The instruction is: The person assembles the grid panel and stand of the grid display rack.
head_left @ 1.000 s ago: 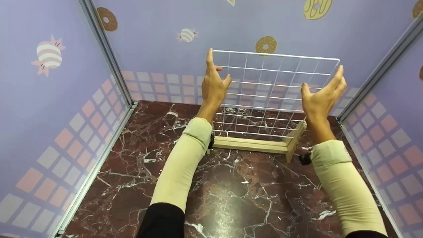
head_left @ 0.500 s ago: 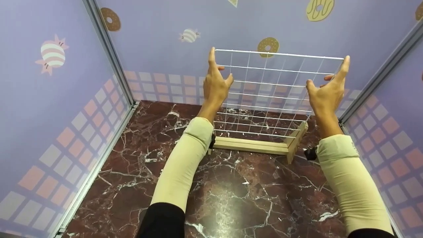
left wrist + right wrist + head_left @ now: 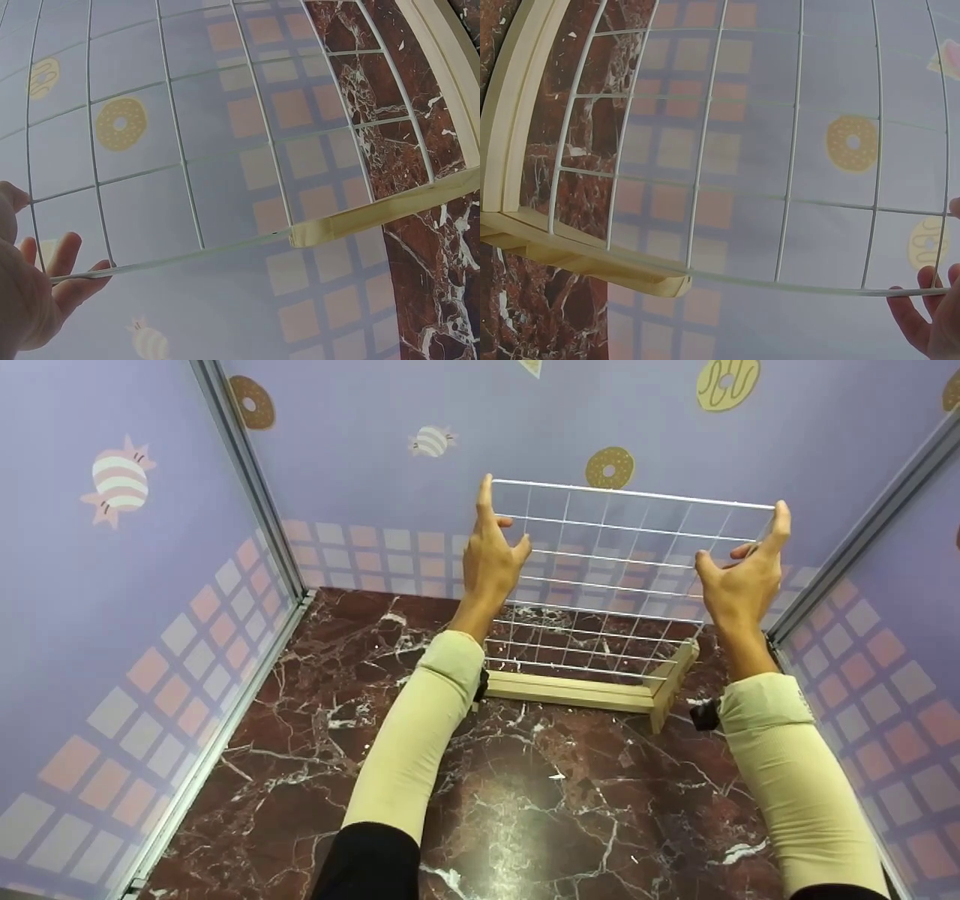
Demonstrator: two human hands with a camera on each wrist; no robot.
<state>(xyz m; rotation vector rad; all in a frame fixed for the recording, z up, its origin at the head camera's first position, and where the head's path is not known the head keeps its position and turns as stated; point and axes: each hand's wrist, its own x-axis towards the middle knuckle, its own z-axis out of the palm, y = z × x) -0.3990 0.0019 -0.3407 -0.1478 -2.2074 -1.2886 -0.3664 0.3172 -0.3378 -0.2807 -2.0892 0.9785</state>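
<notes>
A white wire grid panel [image 3: 634, 493] stands over a pale wooden stand [image 3: 566, 690], its lower end at the stand. My left hand [image 3: 491, 553] pinches the panel's left edge near the top, index finger pointing up along it. At the opposite edge, my right hand [image 3: 744, 583] holds the panel near its upper corner, thumb in front. The left wrist view shows the left hand's [image 3: 30, 300] fingers around the edge wire. In the right wrist view, a wooden side arm [image 3: 592, 259] runs along the panel's edge, while the right fingers [image 3: 911, 319] grip farther up.
The stand rests on a dark red marbled surface [image 3: 525, 810] with small white flecks. Purple patterned walls [image 3: 360, 472] enclose it at the back and both sides, with metal strips [image 3: 255, 487] at the corners. A black wrist device [image 3: 705, 714] hangs under the right sleeve.
My right hand has shifted outward to the right along the panel's edge, near the top corner. The panel's top edge has dropped slightly over the last half second. My left hand has barely moved.
</notes>
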